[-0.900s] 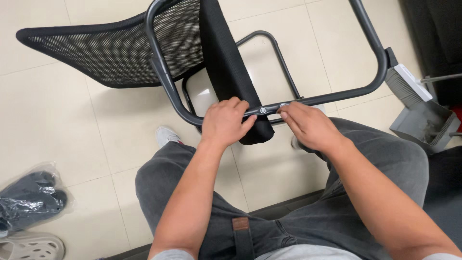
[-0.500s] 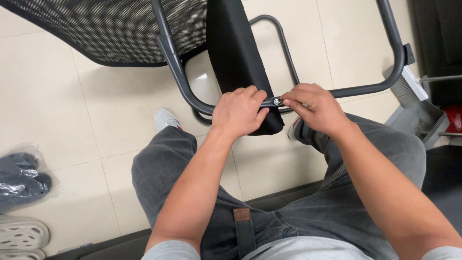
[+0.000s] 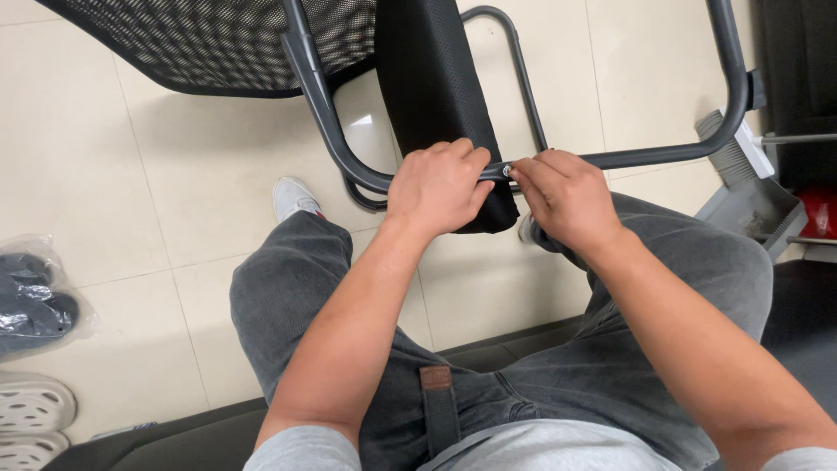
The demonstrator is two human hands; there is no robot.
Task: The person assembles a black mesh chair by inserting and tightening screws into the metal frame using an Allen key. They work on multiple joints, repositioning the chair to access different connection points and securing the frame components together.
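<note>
Grey tubular metal chair frame gripped by left hand at black padded seat; right hand pinches small silver bolt between both hands

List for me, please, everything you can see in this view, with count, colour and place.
dark grey metal tube chair frame: one, curving across the top, tipped over the floor.
black mesh chair back: one, top left.
black padded fabric seat cushion: one, top centre, on edge inside the frame.
small silver bolt: one, on the frame between the hands.
grey plastic dustpan: one, right edge.
clear bag of dark items: one, left edge.
white perforated clog: apparently two, bottom left.
cream tiled floor: under everything.
white shoe: one, beside the frame.
grey jeans: one pair, centre.
left hand: gripping frame and cushion.
right hand: fingertips at the bolt.
</note>
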